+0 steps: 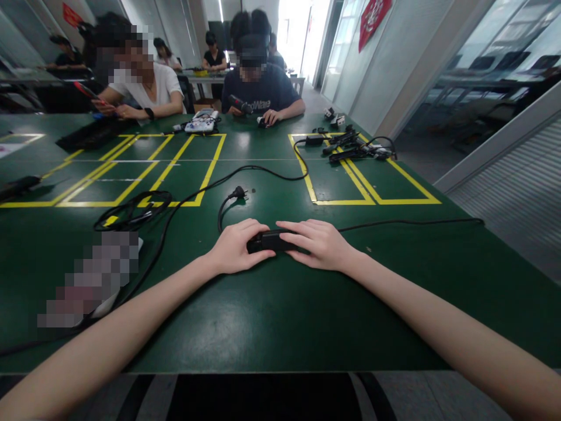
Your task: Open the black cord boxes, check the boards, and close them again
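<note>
A black power adapter [274, 240] is between my two hands, low over the green table. My left hand [239, 245] is closed on its left end, where a dark connector shows between thumb and fingers. From there a short black cord rises to a mains plug [238, 193] lying on the table. My right hand [319, 244] grips the adapter's right end, fingers over the top and thumb below. A thin black cable [412, 222] runs from beyond my right hand to the table's right edge. My fingers hide both ends of the adapter.
A coiled black cable [131, 210] and a pixelated flat object [96, 280] lie left. A long cord crosses to another adapter [314, 140]. Black parts [350, 146] are heaped back right. Yellow tape [210, 169] marks the table [210, 333]. Two people sit opposite, holding tools.
</note>
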Action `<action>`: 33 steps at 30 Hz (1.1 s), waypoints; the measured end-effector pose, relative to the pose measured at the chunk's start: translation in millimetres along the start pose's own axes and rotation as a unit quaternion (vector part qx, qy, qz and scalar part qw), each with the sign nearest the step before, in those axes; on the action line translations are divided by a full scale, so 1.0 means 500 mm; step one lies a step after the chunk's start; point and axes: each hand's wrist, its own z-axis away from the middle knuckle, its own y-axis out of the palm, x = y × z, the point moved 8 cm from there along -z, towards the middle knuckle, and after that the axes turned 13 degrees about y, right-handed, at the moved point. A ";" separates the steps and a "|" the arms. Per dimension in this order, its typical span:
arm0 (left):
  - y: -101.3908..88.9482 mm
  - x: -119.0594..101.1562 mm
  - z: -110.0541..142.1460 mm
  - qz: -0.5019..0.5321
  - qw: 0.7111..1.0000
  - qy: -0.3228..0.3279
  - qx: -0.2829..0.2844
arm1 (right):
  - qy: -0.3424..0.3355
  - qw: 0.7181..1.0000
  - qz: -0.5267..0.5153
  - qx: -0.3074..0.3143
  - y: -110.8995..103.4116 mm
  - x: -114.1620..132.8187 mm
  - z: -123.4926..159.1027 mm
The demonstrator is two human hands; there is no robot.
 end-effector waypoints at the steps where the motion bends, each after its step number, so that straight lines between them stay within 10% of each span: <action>1: -0.002 -0.001 0.000 -0.009 1.000 0.004 -0.006 | 0.015 0.999 -0.031 -0.001 0.000 -0.003 -0.002; 8: 0.001 -0.015 -0.004 -0.052 0.998 0.028 0.011 | 0.064 0.987 -0.142 -0.035 -0.008 -0.009 -0.012; 33: 0.006 -0.004 -0.009 -0.017 0.999 0.008 0.037 | -0.003 0.998 0.005 0.064 0.025 0.015 -0.007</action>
